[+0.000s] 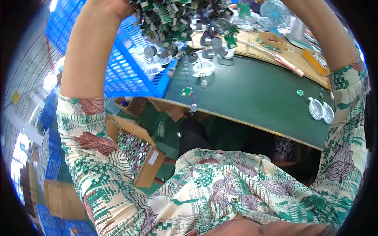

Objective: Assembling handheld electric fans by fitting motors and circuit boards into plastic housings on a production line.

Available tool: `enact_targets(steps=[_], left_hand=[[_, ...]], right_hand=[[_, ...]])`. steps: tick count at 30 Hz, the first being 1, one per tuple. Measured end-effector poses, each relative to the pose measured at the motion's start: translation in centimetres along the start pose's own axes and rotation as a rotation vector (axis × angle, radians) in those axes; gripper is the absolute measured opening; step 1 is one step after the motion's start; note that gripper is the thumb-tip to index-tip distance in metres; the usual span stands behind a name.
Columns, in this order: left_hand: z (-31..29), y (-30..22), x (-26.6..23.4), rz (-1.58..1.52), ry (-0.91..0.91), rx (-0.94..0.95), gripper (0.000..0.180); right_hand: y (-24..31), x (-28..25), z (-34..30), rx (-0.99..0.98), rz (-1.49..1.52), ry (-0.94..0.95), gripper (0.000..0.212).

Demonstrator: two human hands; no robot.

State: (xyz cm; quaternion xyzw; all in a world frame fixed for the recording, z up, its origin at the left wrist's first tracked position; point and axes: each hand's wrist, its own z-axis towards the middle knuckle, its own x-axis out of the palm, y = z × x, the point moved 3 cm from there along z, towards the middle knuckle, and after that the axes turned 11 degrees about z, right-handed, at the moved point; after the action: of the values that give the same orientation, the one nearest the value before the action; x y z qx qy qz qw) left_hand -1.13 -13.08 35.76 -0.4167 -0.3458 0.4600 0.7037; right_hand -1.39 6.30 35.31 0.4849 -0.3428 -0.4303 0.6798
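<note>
Both my forearms reach up and out past the top edge. Between them hangs a large heap of green circuit boards with small round motors [169, 23]. Only the wrist end of my left hand [119, 7] shows, close against the heap's left side; its fingers are cut off. My right hand lies outside the picture. One circuit board [186, 91] dangles on a wire below the heap, with a silver motor [193, 107] under it at the table's edge. A blue plastic basket [128, 76] stands tilted beside my left forearm, with white round plastic parts [153, 69] in it.
The green-topped table [244, 86] holds white ribbed cups [316, 109] at right. Behind are a pink-ended stick [289, 65], an orange box [315, 61] and a blue round fan grille [274, 13]. A cardboard box [151, 165] of motor boards stands lower left, near blue crates [51, 157].
</note>
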Motion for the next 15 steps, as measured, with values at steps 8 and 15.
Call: enact_targets(steps=[8,15], left_hand=[[12.7,9.7,10.3,-0.213,0.402,-0.099,0.019],[18.6,22.2,13.0,0.065,0.625,-0.266,0.034]], right_hand=[[1.0,-18.6,-2.8,0.429,0.282,0.267,0.042],[-7.0,-17.7,-10.9,0.125,-0.03,-0.412,0.049]])
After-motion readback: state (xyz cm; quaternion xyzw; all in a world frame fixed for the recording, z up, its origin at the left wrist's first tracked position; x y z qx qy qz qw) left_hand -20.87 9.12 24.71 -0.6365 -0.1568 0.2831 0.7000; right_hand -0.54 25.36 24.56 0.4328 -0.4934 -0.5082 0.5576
